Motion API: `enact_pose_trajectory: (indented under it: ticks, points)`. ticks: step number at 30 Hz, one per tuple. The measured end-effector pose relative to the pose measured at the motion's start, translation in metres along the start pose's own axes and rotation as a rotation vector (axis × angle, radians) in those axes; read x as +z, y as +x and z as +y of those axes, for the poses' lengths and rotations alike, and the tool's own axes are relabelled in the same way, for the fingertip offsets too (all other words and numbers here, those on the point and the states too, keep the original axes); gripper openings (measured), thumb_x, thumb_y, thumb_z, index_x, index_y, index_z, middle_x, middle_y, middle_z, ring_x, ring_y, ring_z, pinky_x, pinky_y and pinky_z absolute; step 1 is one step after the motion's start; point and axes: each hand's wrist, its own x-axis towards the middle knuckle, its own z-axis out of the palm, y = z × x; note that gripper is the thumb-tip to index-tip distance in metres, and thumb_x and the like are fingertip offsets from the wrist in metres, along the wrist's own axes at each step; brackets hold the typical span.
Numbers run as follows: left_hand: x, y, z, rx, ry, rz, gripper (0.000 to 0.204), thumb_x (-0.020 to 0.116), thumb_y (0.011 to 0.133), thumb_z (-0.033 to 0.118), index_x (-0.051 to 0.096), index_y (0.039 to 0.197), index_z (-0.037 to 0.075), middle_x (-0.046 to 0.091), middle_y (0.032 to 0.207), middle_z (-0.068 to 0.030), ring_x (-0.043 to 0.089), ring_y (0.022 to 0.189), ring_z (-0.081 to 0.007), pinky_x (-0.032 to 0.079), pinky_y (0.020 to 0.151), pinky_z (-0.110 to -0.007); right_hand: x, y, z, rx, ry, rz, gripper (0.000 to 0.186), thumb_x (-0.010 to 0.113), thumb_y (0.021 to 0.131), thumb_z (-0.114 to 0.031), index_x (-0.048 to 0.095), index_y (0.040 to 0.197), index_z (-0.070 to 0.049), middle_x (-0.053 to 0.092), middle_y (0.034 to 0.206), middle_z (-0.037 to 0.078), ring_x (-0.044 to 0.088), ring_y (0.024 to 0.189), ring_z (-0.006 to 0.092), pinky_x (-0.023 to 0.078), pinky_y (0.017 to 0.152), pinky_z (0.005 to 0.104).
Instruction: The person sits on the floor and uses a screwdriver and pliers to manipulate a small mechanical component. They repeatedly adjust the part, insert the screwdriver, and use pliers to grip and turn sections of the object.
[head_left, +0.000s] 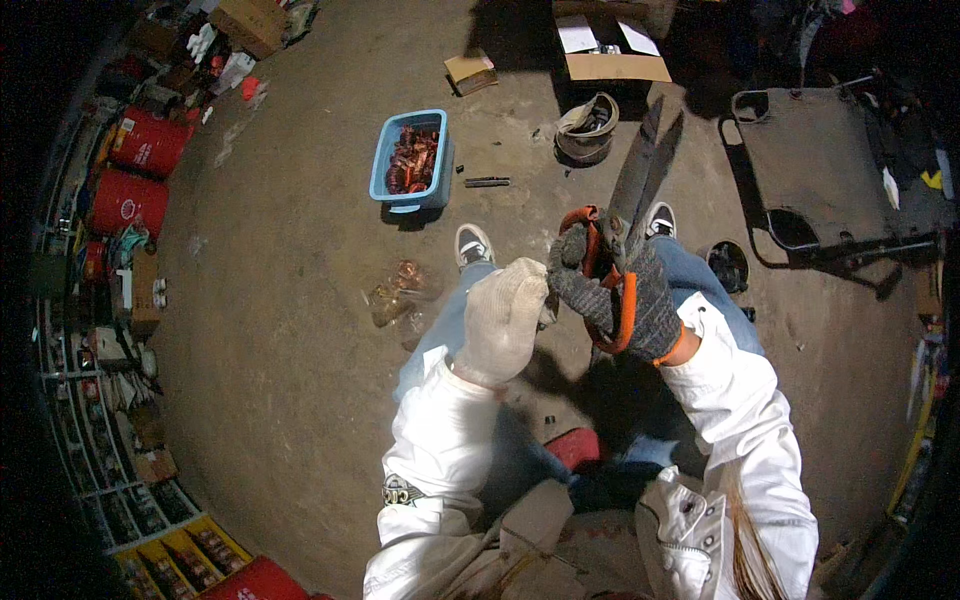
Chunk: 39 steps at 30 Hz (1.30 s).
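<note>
My right hand [628, 300], in a dark grey knit glove, grips the orange handles of a pair of large metal shears [640, 175]. The long blades point up and away from me, nearly closed. My left hand [502, 318], in a pale cream glove, is curled right beside the handles, its fingertips near the right glove. Whether it holds anything small is hidden. Both arms wear white sleeves. My legs in blue jeans and two grey-white shoes [473, 244] show below the hands.
A blue plastic tub [410, 160] of copper-coloured pieces sits on the concrete floor ahead. A clear bag [400, 295] with copper bits lies by my left foot. Cardboard boxes [610, 50], a dark folding frame [820, 180] at right, red drums [140, 150] and shelves at left.
</note>
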Motion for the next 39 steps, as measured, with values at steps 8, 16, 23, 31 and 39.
enact_pose_trajectory:
  ticks: [8, 16, 23, 31, 39]
  points:
    - [0.001, -0.002, 0.003, -0.210, -0.552, -0.020, 0.017, 0.049, 0.095, 0.014, 0.059, 0.094, 0.001, 0.060, 0.070, -0.0009, 0.054, 0.060, -0.0056, 0.041, 0.053, -0.020, -0.014, 0.002, 0.002, -0.017, 0.133, -0.225, 0.034, 0.070, 0.081, -0.011, 0.062, 0.112, 0.000, 0.062, 0.105, 0.013, 0.060, 0.093, 0.0232, 0.049, 0.080, 0.0342]
    - [-0.004, -0.010, -0.003, -0.094, -0.446, 0.134, 0.013, 0.053, 0.089, 0.009, 0.061, 0.083, 0.000, 0.060, 0.067, -0.0010, 0.053, 0.057, -0.0065, 0.043, 0.053, -0.021, -0.009, -0.005, 0.012, -0.064, -0.049, -0.078, 0.052, 0.068, 0.078, -0.011, 0.052, 0.126, -0.002, 0.059, 0.111, 0.015, 0.058, 0.099, 0.0300, 0.046, 0.088, 0.0355]
    - [-0.012, -0.009, -0.017, 0.129, -0.245, 0.289, 0.013, 0.052, 0.085, 0.006, 0.062, 0.079, 0.000, 0.062, 0.066, -0.0074, 0.054, 0.052, -0.0097, 0.043, 0.047, -0.023, -0.016, 0.003, -0.001, -0.217, -0.546, -0.155, 0.066, 0.081, 0.058, -0.021, 0.055, 0.117, -0.004, 0.060, 0.103, 0.018, 0.062, 0.092, 0.0343, 0.050, 0.079, 0.0412]
    - [-0.013, -0.012, -0.002, 0.004, -0.378, 0.192, 0.028, 0.060, 0.084, 0.023, 0.067, 0.085, -0.004, 0.065, 0.069, -0.0071, 0.058, 0.056, -0.0105, 0.044, 0.050, -0.023, -0.014, 0.001, -0.003, -0.249, -0.675, -0.178, 0.063, 0.081, 0.060, -0.029, 0.059, 0.113, -0.003, 0.062, 0.105, 0.019, 0.062, 0.096, 0.0365, 0.051, 0.083, 0.0439]
    - [-0.016, -0.013, -0.003, -0.077, -0.576, 0.122, 0.016, 0.061, 0.087, 0.008, 0.071, 0.092, -0.004, 0.069, 0.077, -0.0072, 0.059, 0.060, -0.0081, 0.043, 0.051, -0.019, -0.013, 0.001, -0.003, -0.248, -0.704, -0.161, 0.064, 0.081, 0.061, -0.034, 0.059, 0.113, -0.003, 0.061, 0.107, 0.021, 0.061, 0.099, 0.0376, 0.050, 0.085, 0.0452]
